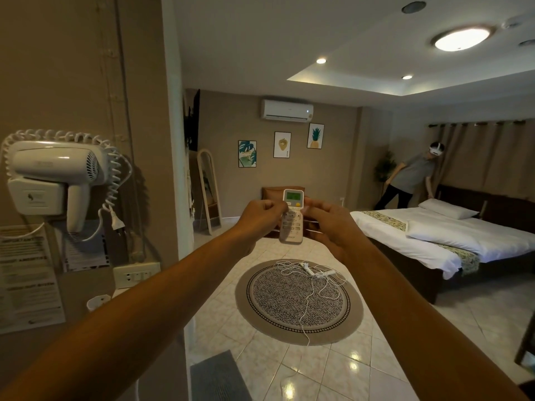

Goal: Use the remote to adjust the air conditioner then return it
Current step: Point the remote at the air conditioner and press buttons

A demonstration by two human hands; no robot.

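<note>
Bedroom, remote (292, 216) btwn both hands' fingers (267, 204)

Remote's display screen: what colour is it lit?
Green, on the white remote held up in both hands; seen in the head view.

— What is seen at the right of the frame?
— A bed (451, 235) with white linen is set before brown curtains (489, 157).
— And the floor?
— Pale glossy tiles (385, 354) are laid; a round patterned rug (298, 299) is placed centrally.
— The light?
— A ceiling lamp (460, 39) is lit, upper right.
</note>
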